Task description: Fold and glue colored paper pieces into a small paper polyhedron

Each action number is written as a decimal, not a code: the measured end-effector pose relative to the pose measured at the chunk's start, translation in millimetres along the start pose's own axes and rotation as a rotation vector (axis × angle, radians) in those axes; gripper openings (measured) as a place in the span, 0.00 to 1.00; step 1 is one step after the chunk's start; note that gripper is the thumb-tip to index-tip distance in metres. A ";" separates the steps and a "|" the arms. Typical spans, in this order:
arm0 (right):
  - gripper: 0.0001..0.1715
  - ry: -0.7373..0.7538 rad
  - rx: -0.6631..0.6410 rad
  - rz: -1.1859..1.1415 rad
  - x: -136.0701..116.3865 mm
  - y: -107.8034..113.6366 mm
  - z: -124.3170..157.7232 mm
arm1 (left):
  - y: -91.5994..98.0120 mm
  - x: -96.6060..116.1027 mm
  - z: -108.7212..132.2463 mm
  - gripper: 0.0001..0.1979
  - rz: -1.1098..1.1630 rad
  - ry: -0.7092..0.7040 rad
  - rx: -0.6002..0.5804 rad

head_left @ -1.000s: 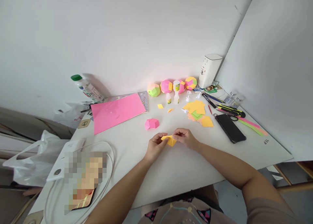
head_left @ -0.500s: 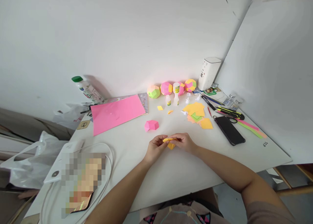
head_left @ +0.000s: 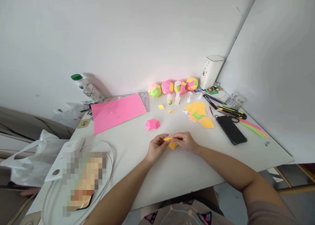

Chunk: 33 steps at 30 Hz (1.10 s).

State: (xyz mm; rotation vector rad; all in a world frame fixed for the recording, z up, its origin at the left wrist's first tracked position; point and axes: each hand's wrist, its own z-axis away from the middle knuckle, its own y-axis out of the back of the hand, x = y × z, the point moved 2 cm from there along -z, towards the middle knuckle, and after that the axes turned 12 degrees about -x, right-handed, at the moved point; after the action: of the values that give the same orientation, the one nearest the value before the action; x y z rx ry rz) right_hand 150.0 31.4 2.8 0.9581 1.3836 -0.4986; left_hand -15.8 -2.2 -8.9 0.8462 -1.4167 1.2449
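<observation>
Near the front middle of the table, a small folded piece of orange paper (head_left: 173,145) is pinched between both hands. My left hand (head_left: 157,147) grips its left side with thumb and fingers. From the right, my right hand (head_left: 185,141) presses on its upper edge, covering part of it. Just beyond the hands lies a folded pink paper shape (head_left: 152,124). Farther back are a small yellow paper piece (head_left: 161,107) and a small folded orange piece (head_left: 171,111). A stack of orange, green and peach paper pieces (head_left: 208,122) spreads to the right.
Several multicoloured paper balls (head_left: 154,91) line the wall behind small glue bottles (head_left: 177,95). A pink sheet (head_left: 118,113) lies left. On the right are a black phone (head_left: 231,130), cutters and paper strips (head_left: 253,128). A looped white cable (head_left: 112,159) surrounds a blurred device at front left.
The orange paper has tilted slightly between my fingers, and its top edge shows less. Both hands stay in nearly the same place.
</observation>
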 end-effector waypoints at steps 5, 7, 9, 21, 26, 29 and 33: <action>0.14 -0.002 0.000 0.003 0.0 0.0 0.1 | 0.2 2.0 0.5 0.18 -0.029 0.011 0.013; 0.14 -0.001 -0.003 0.006 -0.2 0.2 0.1 | 0.2 2.6 0.5 0.19 -0.024 0.010 0.022; 0.14 0.005 -0.008 0.011 -0.2 0.6 0.1 | 0.1 3.1 0.4 0.19 -0.018 0.011 0.030; 0.14 -0.001 -0.065 0.023 -4.2 1.7 0.5 | 2.2 -1.0 -0.4 0.21 -0.017 0.071 -0.015; 0.16 -0.034 -0.100 0.014 -6.1 1.3 0.3 | 2.1 -2.2 0.0 0.19 -0.039 0.050 -0.044; 0.16 -0.034 -0.106 -0.010 -6.0 1.7 0.3 | 2.0 -1.1 0.2 0.19 -0.062 0.050 -0.043; 0.15 -0.028 -0.127 -0.038 -5.5 2.0 0.8 | 0.4 3.0 0.6 0.15 -0.091 0.033 -0.080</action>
State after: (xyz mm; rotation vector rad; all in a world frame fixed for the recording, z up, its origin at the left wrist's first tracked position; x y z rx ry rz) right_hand 151.2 30.6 8.6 0.8208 1.3930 -0.4455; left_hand -17.0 -2.4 -6.1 0.8228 -1.3777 1.1211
